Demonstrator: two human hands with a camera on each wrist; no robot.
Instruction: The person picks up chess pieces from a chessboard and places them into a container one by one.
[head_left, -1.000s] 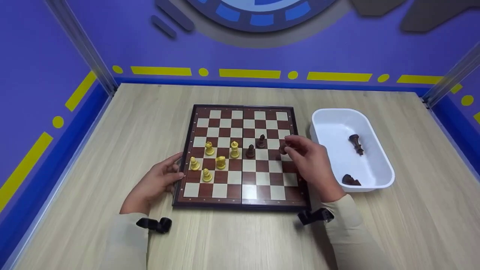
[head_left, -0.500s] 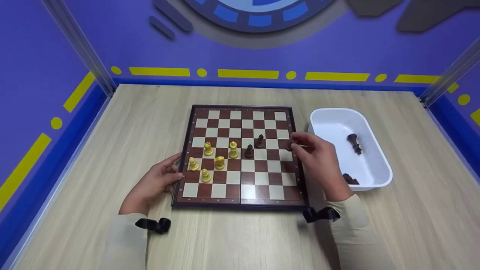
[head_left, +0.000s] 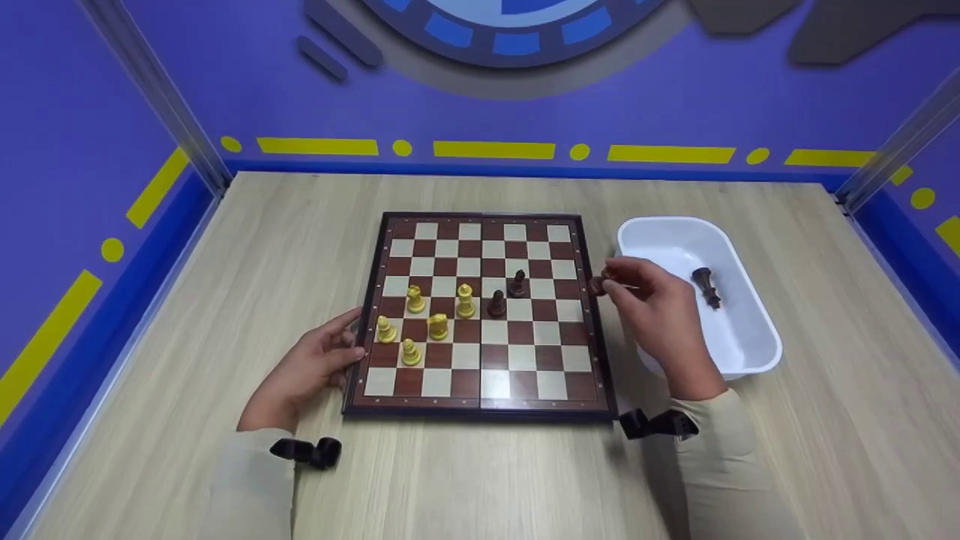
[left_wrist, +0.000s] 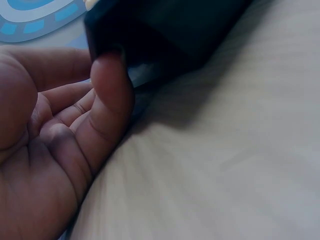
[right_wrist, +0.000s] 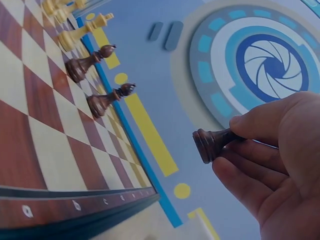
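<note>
My left hand (head_left: 315,360) grips the left edge of a brown-and-cream chessboard (head_left: 420,382); in the left wrist view its fingers (left_wrist: 112,95) meet the board's dark side. Between thumb and fingers, my right hand (head_left: 660,319) pinches a dark chess piece (right_wrist: 210,144) by its upper part, base outward. Its top is hidden by the fingers. That hand is at the board's right edge, beside the white bin (head_left: 754,300). Two dark bishops (right_wrist: 102,100) stand on the board near a yellow king (head_left: 465,301), a yellow knight (head_left: 437,327) and several other yellow pieces.
One dark chess piece (head_left: 705,288) lies on its side in the white bin. The board and bin rest on a pale wooden table (head_left: 480,480). Blue panels (head_left: 495,120) with yellow marks rise behind and at both sides.
My right hand has moved right with the dark chess piece, from over the board's right-hand squares to its right edge, now covering the bin's near left part. The left hand has stayed put.
</note>
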